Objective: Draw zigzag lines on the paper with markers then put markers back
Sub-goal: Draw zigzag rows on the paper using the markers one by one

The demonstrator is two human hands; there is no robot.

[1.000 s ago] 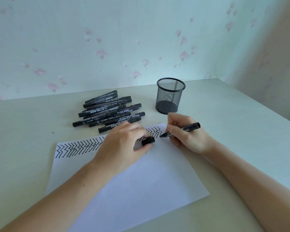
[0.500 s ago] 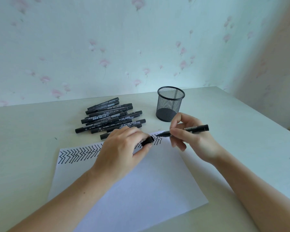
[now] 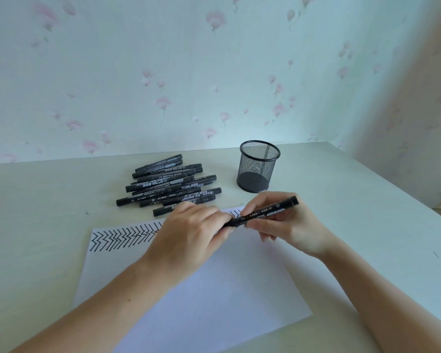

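Both hands (image 3: 189,235) now meet on marker (image 3: 265,212), seemingly capped, above table (image 3: 36,225).

You've got a pale table (image 3: 49,225) running up to the wallpapered wall at the far side, right edge cutting diagonally at right. On it, near centre: a white sheet of paper (image 3: 214,289), lying flat and a bit skewed, with a band of black zigzag lines (image 3: 122,236) along its far edge. Just beyond the paper, far left of centre: a loose pile of black markers (image 3: 168,184), capped, lying roughly parallel, some stacked on others. To the right of the pile, apart from it: a black mesh pen cup (image 3: 257,169), upright. A few small dark marks dot the tabletop.
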